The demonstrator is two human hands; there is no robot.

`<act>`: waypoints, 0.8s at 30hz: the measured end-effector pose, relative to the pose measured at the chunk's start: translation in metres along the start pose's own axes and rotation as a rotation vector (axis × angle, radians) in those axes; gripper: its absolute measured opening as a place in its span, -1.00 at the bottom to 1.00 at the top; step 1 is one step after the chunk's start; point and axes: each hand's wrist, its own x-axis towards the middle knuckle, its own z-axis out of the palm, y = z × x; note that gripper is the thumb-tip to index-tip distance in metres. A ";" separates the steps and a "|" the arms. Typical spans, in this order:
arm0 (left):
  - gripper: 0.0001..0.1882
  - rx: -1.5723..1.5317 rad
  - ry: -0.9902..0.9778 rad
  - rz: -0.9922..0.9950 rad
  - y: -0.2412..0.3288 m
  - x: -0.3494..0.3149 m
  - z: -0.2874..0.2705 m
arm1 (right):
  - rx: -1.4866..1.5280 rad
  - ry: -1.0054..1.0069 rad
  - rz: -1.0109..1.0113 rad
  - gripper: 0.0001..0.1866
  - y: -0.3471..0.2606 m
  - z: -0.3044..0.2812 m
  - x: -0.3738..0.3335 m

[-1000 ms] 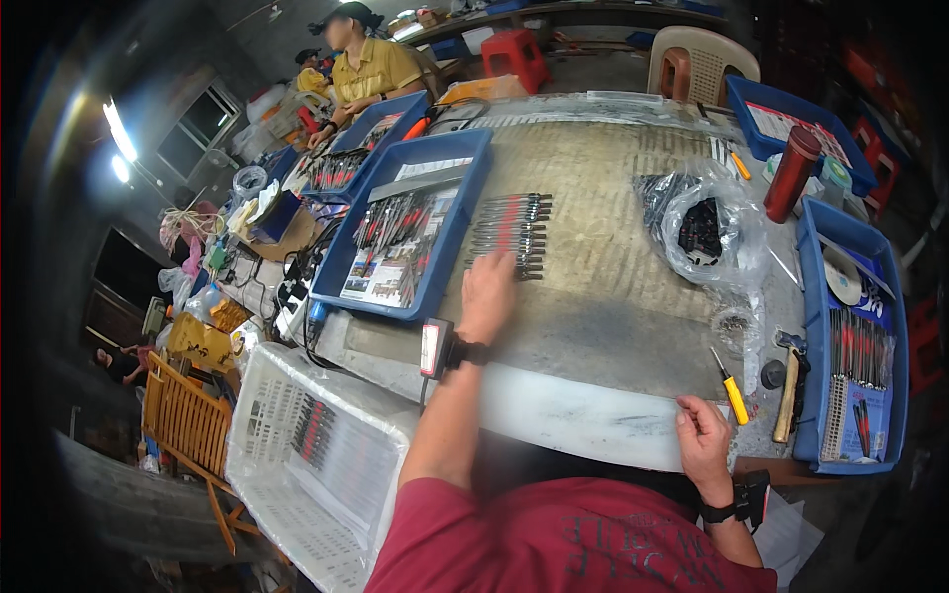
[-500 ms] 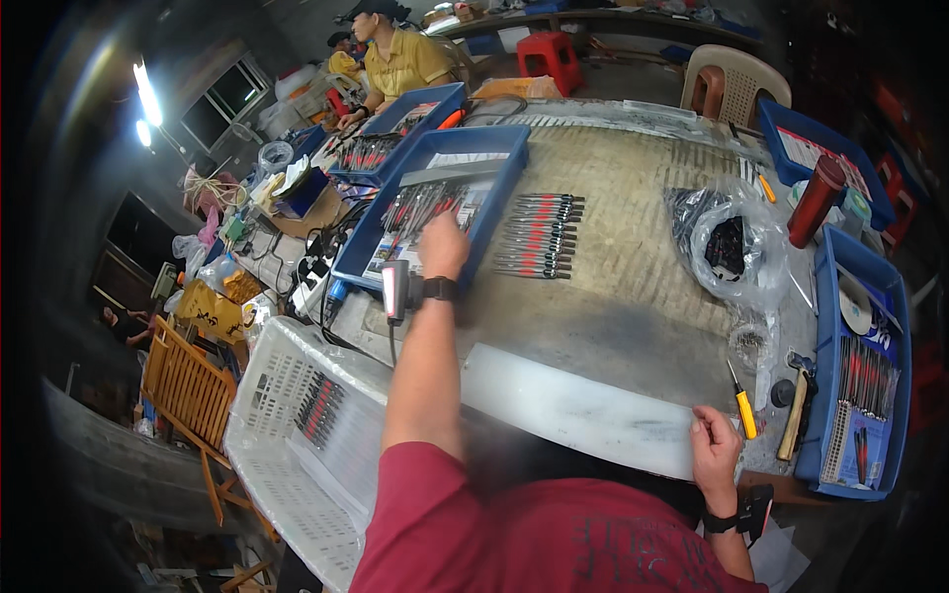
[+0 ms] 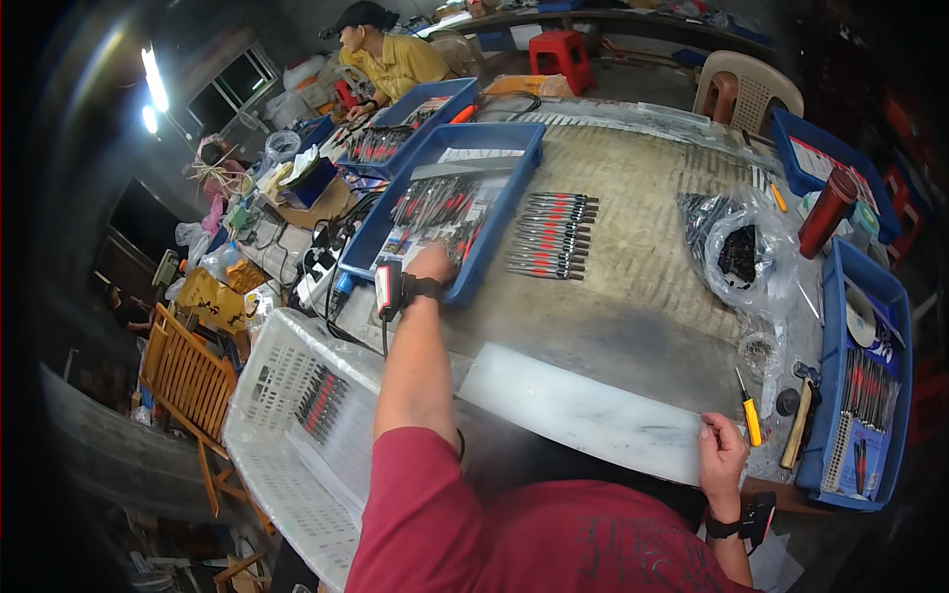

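Observation:
My left hand (image 3: 433, 263) reaches into the near corner of a blue tray (image 3: 360, 253). Beside its fingertips lies a loose heap of slim silver pen-like pieces (image 3: 435, 203) with red and dark bands. The hand itself hides most of its fingers, so what they grip does not show. On the table to the right of this tray, several such pieces lie side by side in a neat row (image 3: 552, 235). My right hand (image 3: 724, 450) rests with loosely bent, apart fingers at the right end of a curved white sheet (image 3: 588, 407) along the table's front edge.
A white crate (image 3: 259, 450) with more pieces stands at lower left. To the right lie a yellow-handled screwdriver (image 3: 751, 420), a hammer (image 3: 799, 425), a bag of small dark parts (image 3: 739, 252) and another blue tray (image 3: 809, 465). A person in yellow (image 3: 410, 64) sits at the far left.
My left hand has moved toward me within the tray, from the middle of the heap to the near corner. My right hand stays at the sheet's end. The view has shifted slightly.

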 end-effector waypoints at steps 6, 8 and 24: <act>-0.65 -0.221 0.243 -0.034 0.000 -0.005 -0.003 | -0.006 0.018 -0.005 -0.85 -0.002 0.000 0.000; -0.71 -0.256 0.334 -0.033 0.003 -0.005 -0.007 | -0.006 0.005 0.021 -0.85 -0.003 -0.001 0.000; -0.88 -1.030 -0.270 0.814 0.171 -0.101 -0.062 | 0.115 0.008 0.081 -0.85 -0.020 -0.006 0.009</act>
